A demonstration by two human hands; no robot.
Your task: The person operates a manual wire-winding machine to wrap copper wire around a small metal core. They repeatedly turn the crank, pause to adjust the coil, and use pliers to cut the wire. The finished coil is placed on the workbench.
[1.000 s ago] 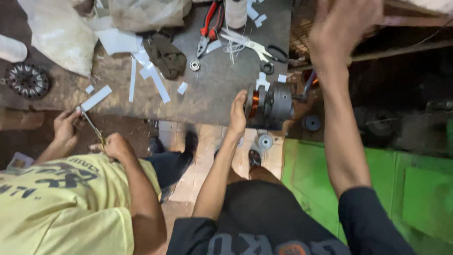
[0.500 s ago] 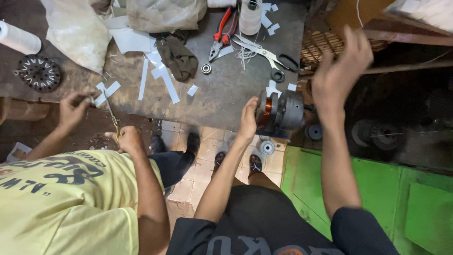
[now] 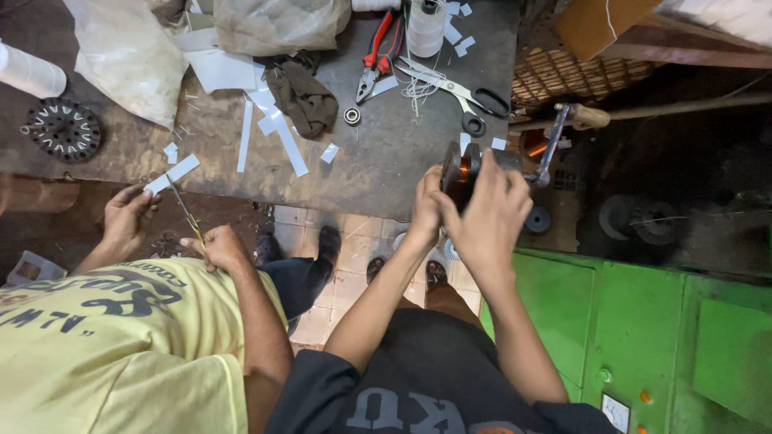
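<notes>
Both hands, the left hand [image 3: 428, 210] and the right hand [image 3: 489, 210], grasp the copper-wound motor part [image 3: 460, 165] between them, with scissors [image 3: 457, 95] lying on the surface [image 3: 378, 173] just beyond.

Right hand [image 3: 490, 213] hides most of motor coil [image 3: 452, 167]; white roll [image 3: 30, 71] cut off.

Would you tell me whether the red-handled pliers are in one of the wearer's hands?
No, the red-handled pliers lie on the bench, while both hands grip the copper-wound motor part.
</notes>
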